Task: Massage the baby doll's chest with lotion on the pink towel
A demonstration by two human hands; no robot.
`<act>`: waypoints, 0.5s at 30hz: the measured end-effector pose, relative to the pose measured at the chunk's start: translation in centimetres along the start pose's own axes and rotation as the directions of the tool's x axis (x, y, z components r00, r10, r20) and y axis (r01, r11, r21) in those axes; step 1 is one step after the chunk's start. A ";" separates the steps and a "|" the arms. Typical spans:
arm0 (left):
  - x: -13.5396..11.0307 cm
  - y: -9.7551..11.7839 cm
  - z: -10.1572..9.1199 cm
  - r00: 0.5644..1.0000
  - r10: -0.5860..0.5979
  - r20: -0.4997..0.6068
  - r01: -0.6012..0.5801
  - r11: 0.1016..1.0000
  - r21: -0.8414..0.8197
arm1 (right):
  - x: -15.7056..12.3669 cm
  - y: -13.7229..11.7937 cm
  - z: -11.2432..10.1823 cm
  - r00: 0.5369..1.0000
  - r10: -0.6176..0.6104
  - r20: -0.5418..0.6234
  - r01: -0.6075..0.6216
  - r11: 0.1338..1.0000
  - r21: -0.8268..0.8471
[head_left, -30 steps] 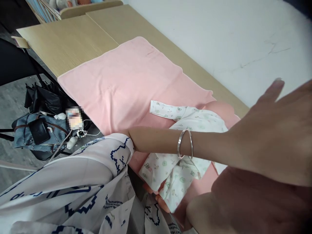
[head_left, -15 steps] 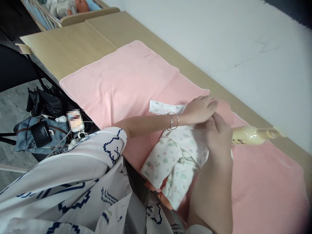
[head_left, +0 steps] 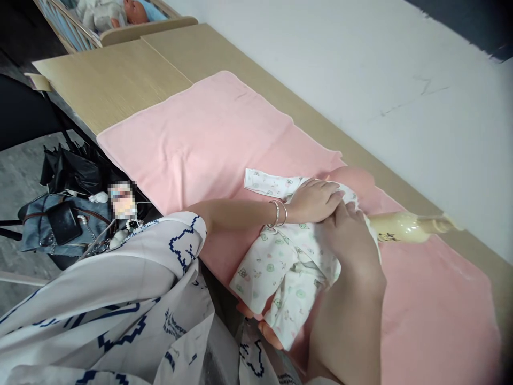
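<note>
A baby doll lies on its back in white pyjamas (head_left: 276, 256) printed with small green and pink figures. Its head (head_left: 352, 179) points away from me, and its feet (head_left: 269, 334) stick out of the trouser legs near the table edge. Flat on the doll's chest rests my left hand (head_left: 315, 201), fingers stretched out, two bangles on the wrist. My right hand (head_left: 345, 231) lies beside it on the upper chest, fingertips meeting the left ones; its fingers look extended, though partly hidden. One pyjama sleeve (head_left: 266, 182) stretches out to the left.
Under the doll spreads a pink blanket (head_left: 208, 128) on a wooden table (head_left: 116, 85). A pale yellow bottle (head_left: 404, 227) lies by the doll's right side. Along the far side runs a white wall (head_left: 340, 64). A cot (head_left: 148, 32) with a doll stands beyond; bags (head_left: 72, 219) sit at left.
Both hands have come down from the doll's chin and neck onto its chest, uncovering part of the head and collar. The doll stays in place.
</note>
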State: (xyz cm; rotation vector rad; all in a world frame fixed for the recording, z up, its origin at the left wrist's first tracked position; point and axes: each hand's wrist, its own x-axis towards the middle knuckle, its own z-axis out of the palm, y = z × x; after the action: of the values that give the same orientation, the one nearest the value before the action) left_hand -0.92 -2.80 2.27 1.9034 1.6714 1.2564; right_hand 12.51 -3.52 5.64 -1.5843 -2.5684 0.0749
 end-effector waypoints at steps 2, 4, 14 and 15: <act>-0.1 0.0 0.0 1.000 -0.011 0.001 0.011 1.000 0.005 | 0.3 -0.4 -0.4 0.997 0.036 0.069 -0.041 0.997 0.068; -0.2 0.1 0.0 1.000 -0.008 0.005 0.008 1.000 0.021 | 1.0 -0.1 -0.4 0.990 0.126 0.068 -0.137 0.972 0.193; -0.3 0.0 0.1 0.998 0.057 -0.001 -0.057 0.993 0.104 | 1.7 1.0 2.2 0.938 0.219 -0.268 -0.146 0.952 0.270; -0.2 0.0 0.2 0.998 0.068 0.003 -0.068 0.992 0.110 | 1.5 0.9 2.4 0.925 0.239 -0.295 -0.157 0.948 0.275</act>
State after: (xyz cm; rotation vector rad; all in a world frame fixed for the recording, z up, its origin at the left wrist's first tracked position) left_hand -0.78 -2.97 2.06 2.0400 1.7224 1.2129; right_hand 12.36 -1.70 3.31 -1.6038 -2.0559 0.1341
